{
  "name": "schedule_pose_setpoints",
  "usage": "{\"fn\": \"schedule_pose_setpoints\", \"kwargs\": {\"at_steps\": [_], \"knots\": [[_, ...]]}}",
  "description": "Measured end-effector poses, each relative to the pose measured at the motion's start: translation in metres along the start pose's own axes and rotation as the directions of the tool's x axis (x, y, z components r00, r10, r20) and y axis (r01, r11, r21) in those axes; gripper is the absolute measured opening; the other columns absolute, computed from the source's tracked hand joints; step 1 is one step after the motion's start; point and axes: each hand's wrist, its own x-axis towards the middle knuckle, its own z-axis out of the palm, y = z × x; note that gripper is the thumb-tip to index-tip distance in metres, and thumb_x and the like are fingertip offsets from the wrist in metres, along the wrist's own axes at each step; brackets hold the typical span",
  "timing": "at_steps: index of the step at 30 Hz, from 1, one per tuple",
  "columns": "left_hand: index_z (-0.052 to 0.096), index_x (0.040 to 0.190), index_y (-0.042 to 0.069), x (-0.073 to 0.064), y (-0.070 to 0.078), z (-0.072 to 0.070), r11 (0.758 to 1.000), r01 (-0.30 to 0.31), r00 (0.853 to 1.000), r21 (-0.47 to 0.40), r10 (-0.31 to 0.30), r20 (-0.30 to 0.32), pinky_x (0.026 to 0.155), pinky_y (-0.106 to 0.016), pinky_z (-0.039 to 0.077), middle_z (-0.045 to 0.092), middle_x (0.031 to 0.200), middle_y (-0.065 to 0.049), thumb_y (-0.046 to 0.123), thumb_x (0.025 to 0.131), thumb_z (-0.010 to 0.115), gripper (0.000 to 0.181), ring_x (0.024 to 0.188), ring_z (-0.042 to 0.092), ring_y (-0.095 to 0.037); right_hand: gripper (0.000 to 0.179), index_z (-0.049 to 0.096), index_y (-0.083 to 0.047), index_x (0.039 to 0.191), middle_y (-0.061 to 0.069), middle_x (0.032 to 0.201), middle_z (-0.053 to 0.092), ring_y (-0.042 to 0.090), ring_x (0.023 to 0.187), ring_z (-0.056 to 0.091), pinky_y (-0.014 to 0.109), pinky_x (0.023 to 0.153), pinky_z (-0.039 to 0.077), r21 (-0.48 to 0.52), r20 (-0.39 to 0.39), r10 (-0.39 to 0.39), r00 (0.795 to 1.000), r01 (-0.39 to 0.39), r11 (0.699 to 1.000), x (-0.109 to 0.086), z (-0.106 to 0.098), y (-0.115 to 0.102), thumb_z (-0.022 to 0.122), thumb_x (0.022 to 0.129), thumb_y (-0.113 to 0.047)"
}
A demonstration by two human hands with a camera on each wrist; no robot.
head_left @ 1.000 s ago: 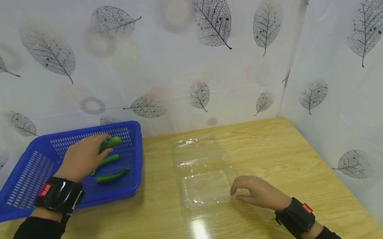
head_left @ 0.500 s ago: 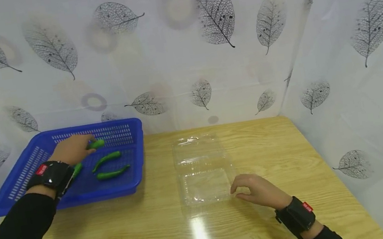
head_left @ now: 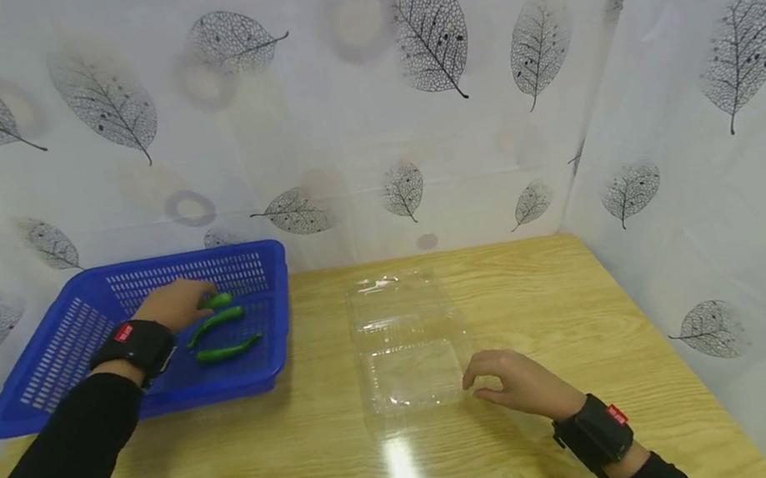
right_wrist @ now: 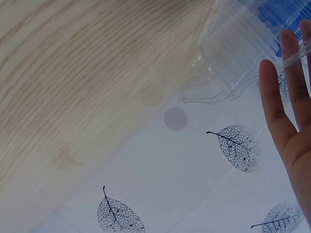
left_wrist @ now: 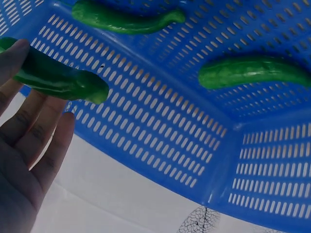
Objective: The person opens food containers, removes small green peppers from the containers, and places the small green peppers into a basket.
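Observation:
Over the blue basket point(head_left: 275, 367), my left hand point(head_left: 174, 305) pinches a green chili pepper point(left_wrist: 58, 80) between thumb and fingers. Two more green peppers lie on the basket floor: a curved pepper point(head_left: 216, 321) just in front of the held one, and a nearer pepper point(head_left: 228, 351). My right hand point(head_left: 523, 385) is at the front right corner of a clear plastic clamshell box point(head_left: 414, 377), which lies with its lid folded back. In the right wrist view its fingers reach along the box's rim, apparently touching it; the thumb is out of sight there.
The basket and box stand on a light wooden table point(head_left: 300, 473), basket at the left, box in the middle. A white curtain point(head_left: 334, 129) with leaf prints closes off the back and right side.
My left hand has shifted left within the basket, then back right and slightly nearer, with a pepper in it. A pepper seen by the wrist half a second ago is now hidden.

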Motion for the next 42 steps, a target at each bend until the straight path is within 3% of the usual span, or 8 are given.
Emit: {"fn": "schedule_pose_setpoints", "kwargs": {"at_steps": [9,19,27,36,42], "knots": [[0.064,0.108,-0.002,0.011,0.01,0.012,1.0,0.007,0.999,-0.026,-0.005,0.054,0.078,-0.048,0.052,0.068,0.102,-0.019,0.009,0.082,0.069,0.028,0.092,0.064,-0.035,0.022,0.067,-0.013,0.093,-0.004,0.091,0.065,0.013,0.086,0.063,0.025,0.076,0.053,-0.006,-0.012,-0.021,1.0,0.021,1.0,-0.003,0.003,0.004,0.075,0.075,-0.003],[0.065,0.104,-0.002,0.023,0.005,0.033,1.0,-0.021,0.994,0.02,0.018,0.112,0.078,-0.048,0.052,0.067,0.103,-0.021,0.008,0.079,0.071,0.028,0.093,0.063,-0.037,0.022,0.067,-0.012,0.094,-0.004,0.093,0.066,0.013,0.087,0.064,0.025,0.077,0.053,0.01,-0.007,-0.019,1.0,0.019,1.0,-0.003,0.005,0.005,0.074,0.076,-0.003],[0.066,0.104,-0.002,0.028,0.004,0.046,0.999,-0.029,0.994,0.032,0.025,0.109,0.075,-0.045,0.054,0.069,0.099,-0.019,0.006,0.077,0.073,0.029,0.089,0.065,-0.034,0.022,0.067,-0.012,0.094,-0.004,0.093,0.066,0.012,0.087,0.064,0.024,0.077,0.053,0.011,-0.015,-0.019,1.0,0.02,1.0,-0.003,0.004,0.006,0.074,0.076,-0.002],[0.069,0.094,0.0,0.028,0.01,0.043,0.999,-0.032,0.994,0.015,0.03,0.103,0.074,-0.044,0.053,0.069,0.088,-0.012,0.003,0.075,0.073,0.02,0.081,0.064,-0.026,0.021,0.067,-0.013,0.095,-0.004,0.094,0.066,0.013,0.089,0.064,0.026,0.079,0.053,0.011,-0.002,-0.001,1.0,0.001,1.0,-0.002,0.003,0.007,0.073,0.077,-0.002],[0.069,0.09,0.003,0.027,0.013,0.04,0.999,-0.031,0.991,0.044,0.025,0.131,0.07,-0.042,0.053,0.069,0.083,-0.008,0.003,0.075,0.073,0.016,0.076,0.063,-0.022,0.022,0.067,-0.013,0.094,-0.004,0.093,0.066,0.013,0.088,0.064,0.025,0.078,0.053,0.007,-0.007,-0.006,1.0,0.006,1.0,-0.002,0.003,0.007,0.074,0.076,-0.002]]}}
